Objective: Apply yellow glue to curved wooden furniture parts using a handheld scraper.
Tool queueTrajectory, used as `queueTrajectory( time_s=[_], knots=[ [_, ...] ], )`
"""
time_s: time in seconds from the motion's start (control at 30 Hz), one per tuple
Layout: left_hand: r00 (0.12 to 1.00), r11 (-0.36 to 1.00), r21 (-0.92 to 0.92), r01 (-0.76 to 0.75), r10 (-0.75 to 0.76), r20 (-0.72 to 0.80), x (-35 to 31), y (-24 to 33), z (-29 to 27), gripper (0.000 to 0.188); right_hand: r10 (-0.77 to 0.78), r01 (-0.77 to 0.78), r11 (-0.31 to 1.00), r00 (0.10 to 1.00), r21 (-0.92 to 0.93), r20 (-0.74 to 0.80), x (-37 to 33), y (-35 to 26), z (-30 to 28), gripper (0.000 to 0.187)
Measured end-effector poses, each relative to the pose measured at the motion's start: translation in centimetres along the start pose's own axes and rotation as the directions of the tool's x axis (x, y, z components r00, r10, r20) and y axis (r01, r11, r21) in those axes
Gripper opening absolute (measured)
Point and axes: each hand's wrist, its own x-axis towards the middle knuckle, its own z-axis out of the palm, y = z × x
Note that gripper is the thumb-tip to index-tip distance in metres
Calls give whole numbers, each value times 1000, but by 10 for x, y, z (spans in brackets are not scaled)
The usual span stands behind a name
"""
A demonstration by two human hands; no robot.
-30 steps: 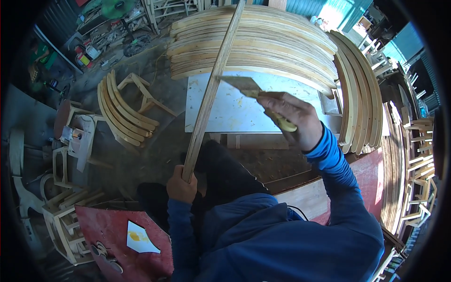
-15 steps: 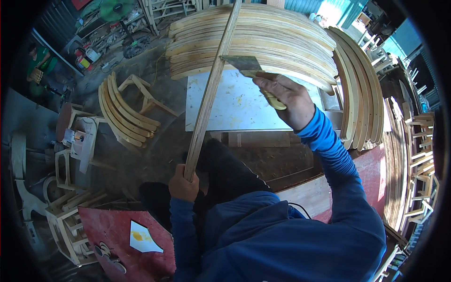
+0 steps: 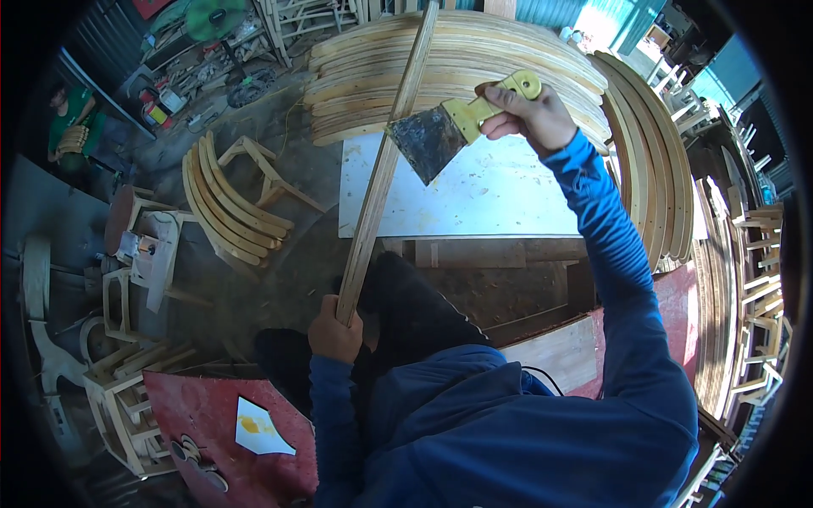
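Note:
My left hand (image 3: 336,330) is closed round the near end of a long, narrow wooden strip (image 3: 378,182), which slants up and away over the edge of a white board (image 3: 474,199). In my right hand (image 3: 535,117) is a putty knife (image 3: 432,140) with a yellow handle and a wide, stained dark blade. The fingers grip the handle, whose holed end sticks out above the hand. A corner of the blade meets the strip's right side, or lies just over it. Yellowish smears and specks mark the white board.
Stacked curved wooden pieces (image 3: 457,63) lie beyond the board, with more curved slats (image 3: 652,161) at its right. Another bundle of curved pieces (image 3: 233,203) leans at the left. A red panel (image 3: 220,436) holds a small white sheet (image 3: 261,426). A person in green (image 3: 76,123) sits far left.
The right hand has turned over and moved up and right, so the putty knife's blade now shows its broad dark face. The left hand and strip have stayed nearly in place.

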Motion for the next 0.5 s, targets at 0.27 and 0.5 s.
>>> queueTrajectory(
  time_s=[0.27,0.5],
  knots=[
    [1000,1000,-8,-4,4,-12,-1,1,-2,17,-226,235,940,972,-246,62,38,-35,-19,28],
    [997,998,-35,51,-49,59,0,-4,-3,20,-481,708,186,671,-682,565,-62,-9,54,30]
  ],
)
